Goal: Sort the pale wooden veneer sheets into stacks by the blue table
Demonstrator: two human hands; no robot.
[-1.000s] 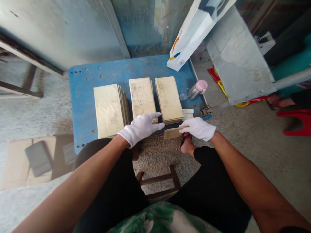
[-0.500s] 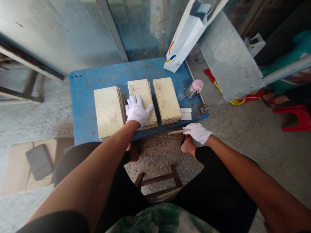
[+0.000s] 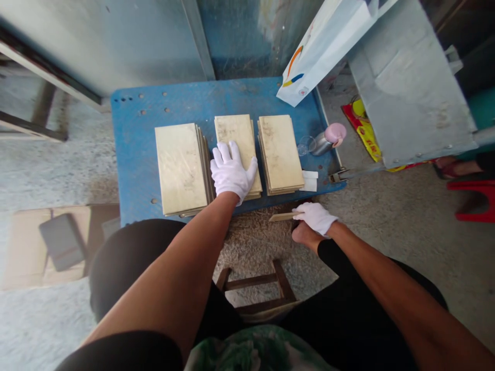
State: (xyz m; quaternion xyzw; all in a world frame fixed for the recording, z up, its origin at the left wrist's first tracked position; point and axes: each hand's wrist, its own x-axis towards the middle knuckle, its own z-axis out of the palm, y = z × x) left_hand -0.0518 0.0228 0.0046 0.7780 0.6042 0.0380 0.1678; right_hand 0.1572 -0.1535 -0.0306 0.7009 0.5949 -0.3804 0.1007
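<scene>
Three pale tile stacks on the blue worktop, left hand open on one; right hand pinching a wooden strip below.

Soft daylight; faint shadow beside left hand; edges warped.

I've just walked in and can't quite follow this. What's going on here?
A person in white cloth gloves is working at a blue metal table. Their left hand lies flat on the middle one of three stacks of pale cream rectangular tiles. Their right hand, off the table's near edge beside a bare foot, grips a thin flat tan strip.
</scene>
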